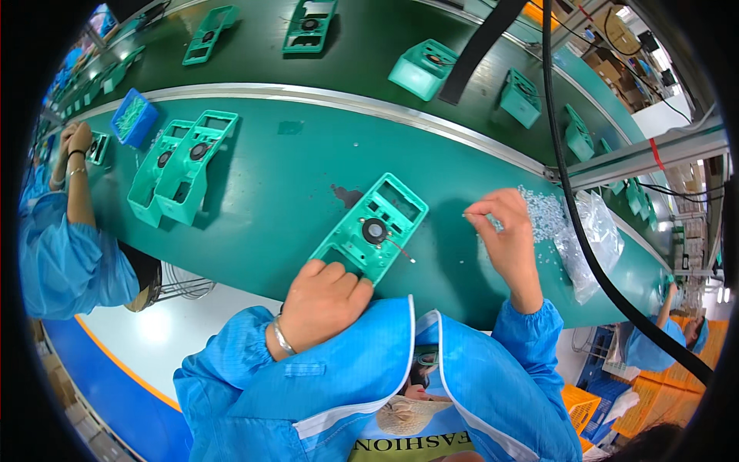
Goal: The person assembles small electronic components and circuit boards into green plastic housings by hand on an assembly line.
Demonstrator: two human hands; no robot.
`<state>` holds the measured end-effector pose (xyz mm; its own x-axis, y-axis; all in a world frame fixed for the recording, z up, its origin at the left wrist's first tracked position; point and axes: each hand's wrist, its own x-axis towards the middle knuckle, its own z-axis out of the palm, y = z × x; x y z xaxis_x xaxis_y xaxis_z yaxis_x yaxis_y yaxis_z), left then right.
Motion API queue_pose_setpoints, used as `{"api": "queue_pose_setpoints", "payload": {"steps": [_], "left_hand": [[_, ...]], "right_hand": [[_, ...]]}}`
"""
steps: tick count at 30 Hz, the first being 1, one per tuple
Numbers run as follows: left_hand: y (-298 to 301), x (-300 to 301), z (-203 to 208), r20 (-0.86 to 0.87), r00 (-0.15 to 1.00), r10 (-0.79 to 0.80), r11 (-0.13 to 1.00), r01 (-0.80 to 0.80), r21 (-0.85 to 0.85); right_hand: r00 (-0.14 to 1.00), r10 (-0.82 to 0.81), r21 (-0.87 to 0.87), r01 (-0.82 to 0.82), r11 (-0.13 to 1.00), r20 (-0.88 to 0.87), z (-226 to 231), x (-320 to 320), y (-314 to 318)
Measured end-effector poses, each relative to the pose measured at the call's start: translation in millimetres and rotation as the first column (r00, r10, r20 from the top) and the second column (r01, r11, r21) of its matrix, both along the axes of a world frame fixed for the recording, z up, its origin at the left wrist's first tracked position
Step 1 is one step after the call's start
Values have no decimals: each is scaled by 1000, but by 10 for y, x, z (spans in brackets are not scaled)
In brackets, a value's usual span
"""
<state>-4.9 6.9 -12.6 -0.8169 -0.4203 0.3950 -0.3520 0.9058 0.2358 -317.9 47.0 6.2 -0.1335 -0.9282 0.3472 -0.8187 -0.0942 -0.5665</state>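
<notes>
A green plastic housing (pixel 400 209) lies at a slant on the bench before me. A round black fan (pixel 374 231) sits in it, its thin wire ending in a small white plug over the housing's right edge. My left hand (pixel 322 304) is closed over the near end of this housing. To the right, my right hand (pixel 506 235) is raised above the bench with thumb and forefinger pinched together. Whatever lies between those fingertips is too small to name. Beside that hand spreads a heap of tiny clear pieces (pixel 545 214), next to a clear plastic bag (pixel 591 242).
Two more green housings with fans (pixel 178 165) stand at left, near a blue bin (pixel 134 117) of green parts. Beyond a metal rail (pixel 323 94), a dark conveyor belt (pixel 254 46) carries several housings. A black cable (pixel 566 169) hangs at right. A co-worker's hands (pixel 77 142) work at far left.
</notes>
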Motion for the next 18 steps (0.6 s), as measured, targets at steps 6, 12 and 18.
{"api": "queue_pose_setpoints", "payload": {"steps": [6, 12, 18], "left_hand": [[64, -36, -41, -18, 1000, 16, 999, -17, -34], [58, -25, -67, -39, 999, 22, 997, -24, -67], [68, -35, -107, -83, 996, 27, 997, -32, -65]], "right_hand": [[977, 202, -81, -207, 975, -65, -68, 704, -460], [962, 205, -126, -230, 965, -181, -168, 935, -629], [952, 189, -143, -228, 963, -242, -177, 999, -640]]}}
